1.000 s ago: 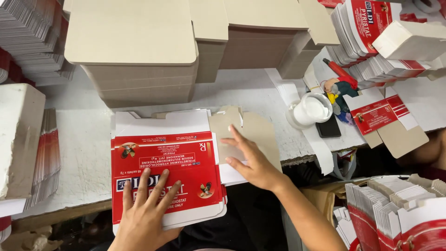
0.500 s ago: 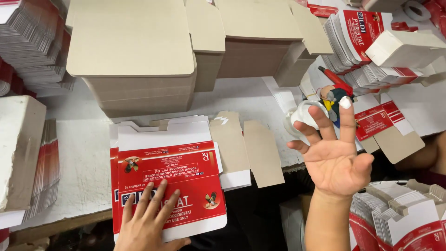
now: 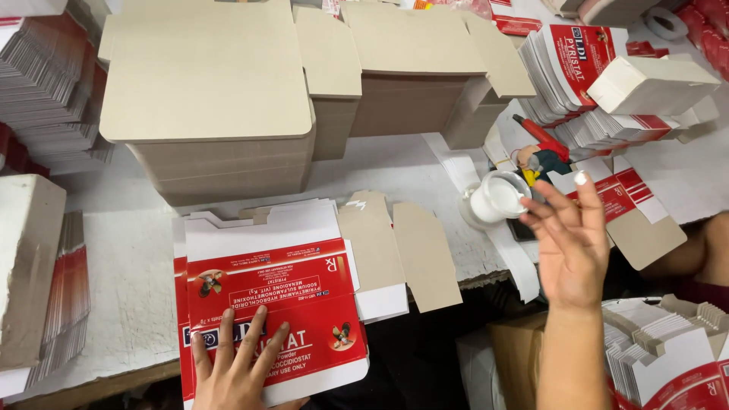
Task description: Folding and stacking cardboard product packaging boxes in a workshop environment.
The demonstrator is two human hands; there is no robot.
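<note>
My left hand (image 3: 239, 364) lies flat, fingers spread, on the top sheet of a small pile of red and white flat carton blanks (image 3: 273, 304) at the table's front edge. Grey cardboard flaps (image 3: 399, 247) of the blanks stick out to the right. My right hand (image 3: 569, 239) is raised in the air, palm open and empty, reaching toward a small white cup (image 3: 497, 199) holding white paste. The index fingertip looks white.
Tall stacks of grey cardboard blanks (image 3: 209, 114) fill the back of the table. More printed blanks (image 3: 577, 57) and a folded white box (image 3: 653, 83) lie at the right. A red-handled tool (image 3: 541, 148) rests by the cup. Finished cartons (image 3: 668, 349) sit at the lower right.
My right hand left the grey flaps, rose with open fingers and moved right toward the white cup. My left hand stayed pressed on the carton pile.
</note>
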